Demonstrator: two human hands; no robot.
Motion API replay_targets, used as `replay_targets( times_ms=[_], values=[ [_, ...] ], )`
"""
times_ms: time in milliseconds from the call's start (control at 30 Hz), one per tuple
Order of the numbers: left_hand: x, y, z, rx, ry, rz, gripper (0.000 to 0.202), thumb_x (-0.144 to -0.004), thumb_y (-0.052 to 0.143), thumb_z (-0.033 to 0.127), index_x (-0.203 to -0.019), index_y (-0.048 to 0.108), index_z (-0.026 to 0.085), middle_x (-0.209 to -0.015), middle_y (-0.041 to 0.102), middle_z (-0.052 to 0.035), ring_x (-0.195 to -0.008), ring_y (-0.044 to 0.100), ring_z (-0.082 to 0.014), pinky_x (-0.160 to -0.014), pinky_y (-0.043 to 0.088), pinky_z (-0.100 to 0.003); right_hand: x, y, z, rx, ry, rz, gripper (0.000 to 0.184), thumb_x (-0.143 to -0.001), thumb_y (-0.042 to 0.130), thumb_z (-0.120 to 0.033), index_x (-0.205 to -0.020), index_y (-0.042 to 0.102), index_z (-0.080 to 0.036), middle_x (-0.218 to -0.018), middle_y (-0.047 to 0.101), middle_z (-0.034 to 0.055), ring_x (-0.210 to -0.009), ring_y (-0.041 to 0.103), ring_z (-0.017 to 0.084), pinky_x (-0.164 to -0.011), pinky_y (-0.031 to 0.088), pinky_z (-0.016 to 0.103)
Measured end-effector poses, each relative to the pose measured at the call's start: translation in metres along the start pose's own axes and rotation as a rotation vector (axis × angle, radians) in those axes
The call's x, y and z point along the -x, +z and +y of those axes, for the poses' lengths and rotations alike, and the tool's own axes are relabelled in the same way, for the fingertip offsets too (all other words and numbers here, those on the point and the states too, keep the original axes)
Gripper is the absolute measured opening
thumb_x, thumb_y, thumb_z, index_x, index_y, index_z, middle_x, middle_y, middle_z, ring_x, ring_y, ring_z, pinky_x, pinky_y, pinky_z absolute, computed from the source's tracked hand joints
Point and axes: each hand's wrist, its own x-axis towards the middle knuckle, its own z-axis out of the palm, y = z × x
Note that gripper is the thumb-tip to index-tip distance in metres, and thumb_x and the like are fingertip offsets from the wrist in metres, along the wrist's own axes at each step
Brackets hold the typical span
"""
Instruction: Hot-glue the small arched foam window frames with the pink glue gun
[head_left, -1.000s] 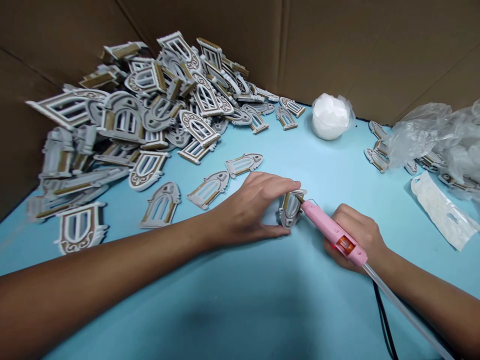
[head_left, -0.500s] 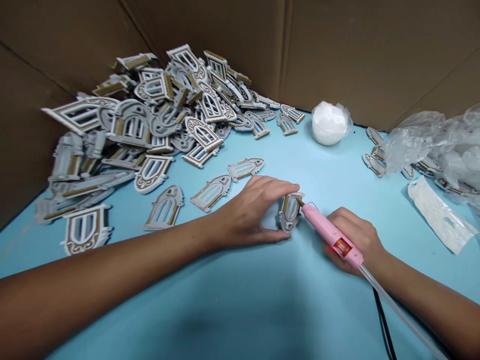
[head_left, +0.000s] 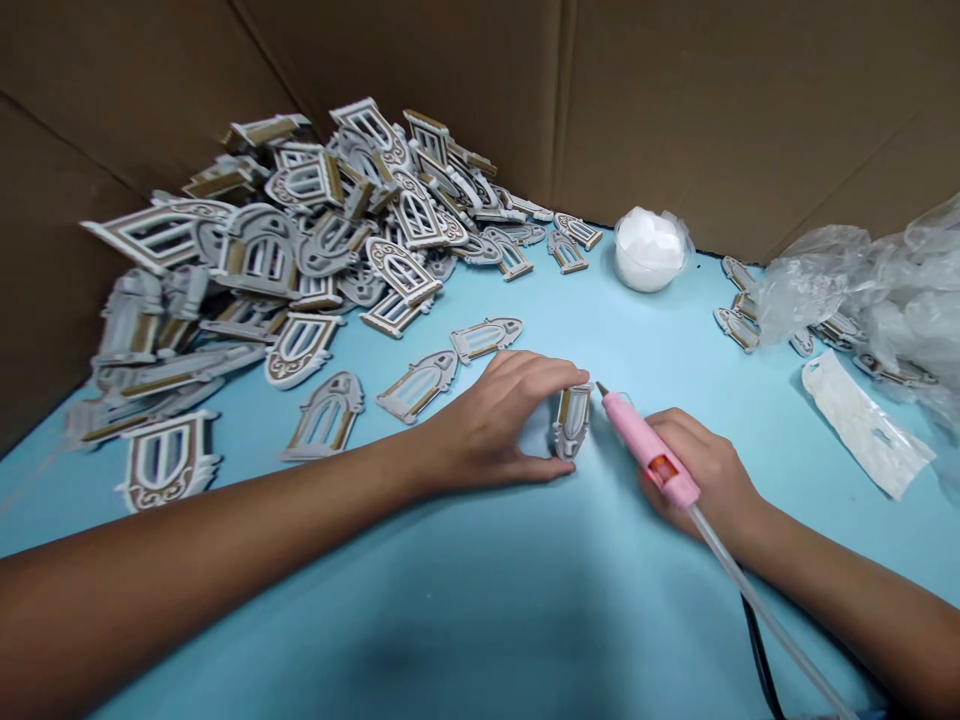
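Between the thumb and fingers of my left hand is a small arched window ornament, grey-white with gold sides, gripped at its two ends and standing on edge over the blue table. My right hand is wrapped round a pink hot glue gun with a clear glue stick running out of its back. Its nozzle points at the ornament's upper right corner, a little apart from it. Left of my hand lie loose window ornaments, the nearest a grey one lying face down.
A large heap of window ornaments fills the back left against a cardboard wall. At the back stands a clear cup of white fluffy material. Crumpled plastic bags, a flat white packet and several ornaments lie right. A black cord trails below.
The glue gun's nozzle has pulled back slightly from the window ornament, where it was touching or very close. My left hand keeps its hold, and the view has shifted a little.
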Motion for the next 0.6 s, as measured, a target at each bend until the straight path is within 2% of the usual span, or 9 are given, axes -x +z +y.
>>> replay_targets(
  times_ms=[33, 100, 200, 267, 367, 467, 533, 600],
  values=[
    [0.001, 0.0, 0.0, -0.003, -0.021, -0.01, 0.074, -0.089, 0.079, 0.043, -0.146, 0.036, 0.025, -0.135, 0.065, -0.0139, -0.123, 0.064, -0.0293, -0.104, 0.046, -0.045, -0.002, 0.0, 0.0, -0.044, 0.077, 0.034, 0.008, -0.088, 0.054, -0.014, -0.089, 0.058, -0.02, -0.084, 0.067, 0.0064, -0.072, 0.063, 0.017, -0.061, 0.05, 0.027],
    [0.001, 0.0, 0.0, -0.009, -0.09, -0.053, 0.075, -0.088, 0.08, 0.045, -0.146, 0.037, 0.023, -0.136, 0.064, -0.0138, -0.122, 0.062, -0.0298, -0.105, 0.045, -0.045, -0.007, -0.003, 0.002, -0.164, 0.325, 0.097, 0.004, -0.088, 0.057, -0.023, -0.085, 0.059, -0.021, -0.073, 0.062, 0.0028, -0.064, 0.059, 0.017, -0.06, 0.049, 0.029],
    [0.0, 0.001, -0.001, -0.023, -0.226, -0.154, 0.083, -0.08, 0.082, 0.049, -0.146, 0.04, 0.021, -0.129, 0.065, -0.0124, -0.12, 0.06, -0.0323, -0.105, 0.043, -0.046, -0.014, -0.008, 0.003, -0.352, 0.81, 0.123, 0.023, -0.084, 0.062, -0.044, -0.086, 0.062, -0.021, -0.058, 0.053, -0.0026, -0.053, 0.051, 0.016, -0.05, 0.043, 0.029],
    [-0.002, 0.002, -0.002, -0.028, -0.267, -0.226, 0.09, -0.077, 0.081, 0.056, -0.149, 0.041, 0.02, -0.131, 0.063, -0.013, -0.123, 0.056, -0.0355, -0.107, 0.04, -0.049, -0.016, -0.011, 0.004, -0.43, 1.007, 0.122, 0.036, -0.078, 0.064, -0.055, -0.088, 0.063, -0.021, -0.055, 0.052, -0.0031, -0.05, 0.05, 0.016, -0.046, 0.039, 0.029],
    [-0.005, 0.002, -0.002, -0.009, -0.221, -0.343, 0.089, -0.08, 0.072, 0.066, -0.151, 0.044, 0.021, -0.147, 0.056, -0.0144, -0.135, 0.046, -0.0398, -0.115, 0.032, -0.053, -0.019, -0.011, 0.002, -0.455, 1.051, 0.13, 0.041, -0.072, 0.065, -0.059, -0.086, 0.063, -0.021, -0.054, 0.053, -0.0028, -0.05, 0.05, 0.016, -0.046, 0.038, 0.029],
    [-0.008, 0.0, -0.001, 0.017, -0.232, -0.387, 0.081, -0.088, 0.06, 0.069, -0.149, 0.048, 0.018, -0.15, 0.056, -0.0154, -0.139, 0.043, -0.0401, -0.117, 0.028, -0.055, -0.019, -0.01, 0.001, -0.453, 1.015, 0.126, 0.04, -0.07, 0.066, -0.057, -0.087, 0.064, -0.021, -0.055, 0.053, -0.0029, -0.051, 0.048, 0.015, -0.047, 0.039, 0.029],
    [-0.011, -0.002, -0.001, 0.011, -0.338, -0.325, 0.071, -0.095, 0.05, 0.065, -0.145, 0.052, 0.015, -0.146, 0.059, -0.0172, -0.137, 0.046, -0.0386, -0.115, 0.03, -0.055, -0.018, -0.009, 0.002, -0.451, 1.025, 0.12, 0.041, -0.07, 0.066, -0.057, -0.088, 0.064, -0.021, -0.055, 0.053, -0.003, -0.052, 0.049, 0.016, -0.048, 0.039, 0.029],
    [-0.014, -0.006, 0.0, -0.008, -0.45, -0.193, 0.057, -0.099, 0.044, 0.057, -0.133, 0.059, 0.013, -0.134, 0.065, -0.0174, -0.127, 0.055, -0.0347, -0.108, 0.039, -0.051, -0.018, -0.009, 0.003, -0.457, 1.039, 0.122, 0.041, -0.071, 0.066, -0.058, -0.088, 0.063, -0.021, -0.055, 0.053, -0.0032, -0.052, 0.05, 0.016, -0.047, 0.039, 0.028]
  ],
)
